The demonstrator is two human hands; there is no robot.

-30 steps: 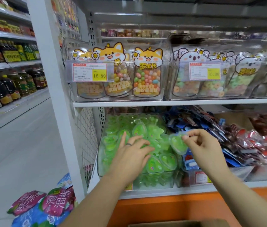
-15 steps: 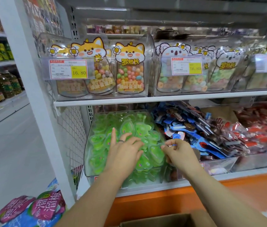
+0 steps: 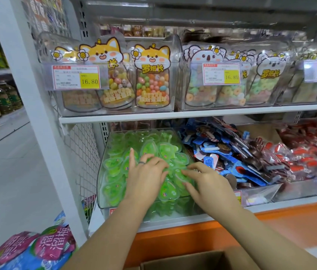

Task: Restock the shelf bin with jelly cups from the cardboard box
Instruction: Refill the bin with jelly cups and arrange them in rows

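Where piled, jelly cups (image 3: 149, 150) beneath grips (image 3: 146, 178) (image 3: 210, 185)

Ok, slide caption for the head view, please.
Left hand and right hand rest on jelly cups heaped in the bin; box below.

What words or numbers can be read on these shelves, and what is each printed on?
"16.80": left price tag, yellow field.
"16.80": right price tag.
"罗班长": fox pack and koala bag.
"溜溜梅": pink bag, lower left.
Tags' small print and the stickers on the jelly cups: too blurred to read.
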